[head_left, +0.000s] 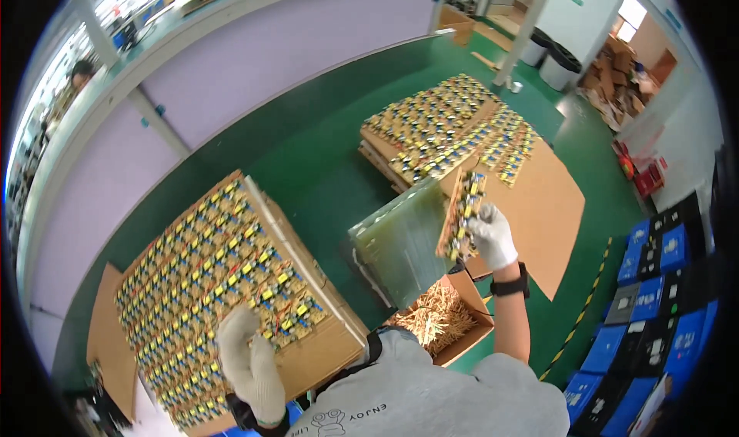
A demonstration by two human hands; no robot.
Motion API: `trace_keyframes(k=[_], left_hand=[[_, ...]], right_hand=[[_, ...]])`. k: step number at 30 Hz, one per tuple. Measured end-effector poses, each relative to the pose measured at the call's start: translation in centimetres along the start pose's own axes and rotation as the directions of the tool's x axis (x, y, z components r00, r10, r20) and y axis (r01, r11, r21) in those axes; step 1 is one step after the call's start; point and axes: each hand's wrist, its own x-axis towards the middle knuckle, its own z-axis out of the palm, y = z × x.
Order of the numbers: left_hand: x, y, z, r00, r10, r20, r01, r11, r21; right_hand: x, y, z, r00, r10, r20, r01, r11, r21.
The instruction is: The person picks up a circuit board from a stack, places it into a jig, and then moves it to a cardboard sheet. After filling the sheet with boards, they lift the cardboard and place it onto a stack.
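Note:
My right hand (493, 235), in a white glove, is closed on a narrow circuit board strip (459, 221) crowded with yellow, blue and dark parts. The strip stands tilted, in the air above the near edge of a cardboard-topped stack. At the left, my gloved left hand (245, 344) rests low over rows of similar circuit boards (192, 291) laid out on cardboard. It is next to boards at the right end of those rows. Its fingertips are hard to make out, so any grip there is unclear.
Between the stacks stands a greenish clear-sided block (404, 241). A carton (471, 314) of thin tan pieces sits in front of me. More circuit boards (439, 121) cover the far stack, beside bare cardboard (543, 206). Blue and black crates (639, 306) line the right side.

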Motion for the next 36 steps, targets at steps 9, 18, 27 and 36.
trace_keyframes(k=[9,18,27,36], left_hand=[[0.9,1.3,1.9,0.848,0.064,0.527,-0.065,0.998,-0.017],[-0.9,0.0,1.5,0.903,-0.244,0.353,0.31,0.94,-0.144],[-1.8,-1.1,1.9,0.933,-0.192,0.304,0.243,0.96,-0.138],[-1.8,0.2,2.5,0.873,-0.288,0.394,0.346,0.934,-0.085]], right_hand=[[-4.2,5.6,3.7,0.989,-0.114,-0.099,0.059,0.897,-0.439],[-6.7,11.9,1.3,0.759,-0.641,0.114,0.412,0.338,-0.846],[-5.2,12.0,3.7,0.794,-0.602,0.086,0.392,0.4,-0.828],[-3.5,11.1,3.8,0.821,-0.569,-0.041,0.248,0.422,-0.872]])
